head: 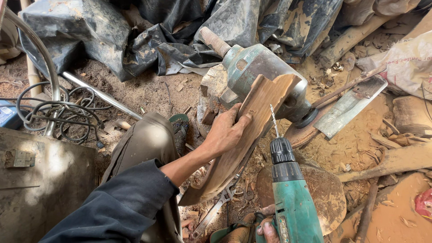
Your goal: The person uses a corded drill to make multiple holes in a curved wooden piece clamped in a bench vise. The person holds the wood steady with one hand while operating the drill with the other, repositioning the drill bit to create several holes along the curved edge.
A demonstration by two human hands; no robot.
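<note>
- Holding a curved slab of wood (pixel 243 144) at a slant, the left hand (pixel 227 132) is wrapped over its upper edge, fingers curled around it and thumb laid on the face.
- The slab runs from down near the knee up against a teal motor housing (pixel 261 76), so its top end looks propped there.
- Right hand (pixel 270 227) is barely in shot at the bottom; it's around the grip of a green drill (pixel 292 198), but I can't tell how the fingers sit.
- The drill bit (pixel 274 119) is just beside the slab's right edge.
- My guess: the wood's stiff, moderately heavy and thin at the jagged top, so it might split there. Gripping mid-edge seems sensible.
- Containers: none really, just a pale sack (pixel 405 63) at the right, contents hidden.
- A spanner (pixel 216 211) lies in the sawdust below.
</note>
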